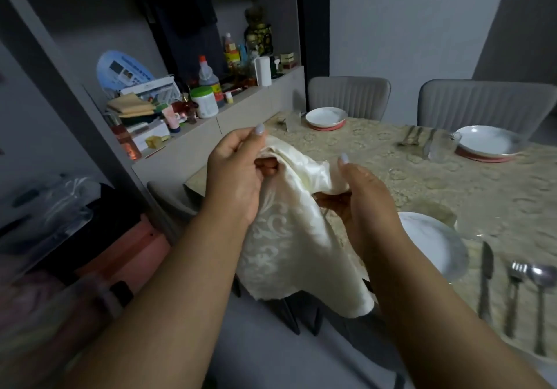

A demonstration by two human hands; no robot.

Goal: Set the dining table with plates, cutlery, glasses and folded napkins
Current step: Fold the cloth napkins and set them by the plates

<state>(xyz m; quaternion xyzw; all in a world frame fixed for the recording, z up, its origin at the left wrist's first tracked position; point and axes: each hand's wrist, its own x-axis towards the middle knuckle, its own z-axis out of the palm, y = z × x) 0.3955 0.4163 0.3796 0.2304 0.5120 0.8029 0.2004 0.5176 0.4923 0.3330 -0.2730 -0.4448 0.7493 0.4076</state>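
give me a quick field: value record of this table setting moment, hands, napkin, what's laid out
left hand: left hand grips the top edge of the napkin
right hand: right hand pinches the napkin's other upper corner
napkin: cream, patterned, unfolded, hanging in the air between the hands
near place: white plate; knife, fork and spoon to its right
far places: two plates, each with a glass beside it
table: patterned beige cloth
napkins laid: none visible
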